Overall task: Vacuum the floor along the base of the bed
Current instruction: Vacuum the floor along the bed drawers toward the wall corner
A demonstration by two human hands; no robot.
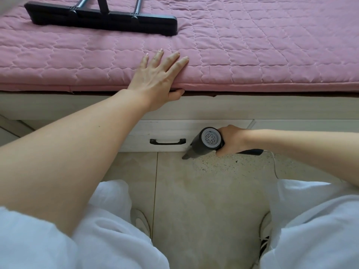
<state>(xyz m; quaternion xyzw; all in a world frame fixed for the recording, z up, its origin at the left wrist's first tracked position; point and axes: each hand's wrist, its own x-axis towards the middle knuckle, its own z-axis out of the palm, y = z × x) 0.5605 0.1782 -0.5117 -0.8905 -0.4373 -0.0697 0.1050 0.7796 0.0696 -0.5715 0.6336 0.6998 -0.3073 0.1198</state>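
Observation:
My right hand (232, 139) grips a small black handheld vacuum (204, 143) with a grey round rear filter cap. Its narrow nozzle tip (185, 156) touches the tiled floor (204, 191) right at the foot of the white bed base (194, 111). Fine dark and pale crumbs (223, 165) speckle the tile just to the right of the nozzle. My left hand (159, 78) lies flat on the pink quilted mattress pad (252, 55), fingers straight, with the thumb hooked under the pad's front edge.
A white drawer front with a black handle (167, 141) sits left of the vacuum. A black broom head (104, 19) rests on the bed at the back left. A white cord (274, 167) trails on the floor. My knees in white trousers and my shoes frame the floor.

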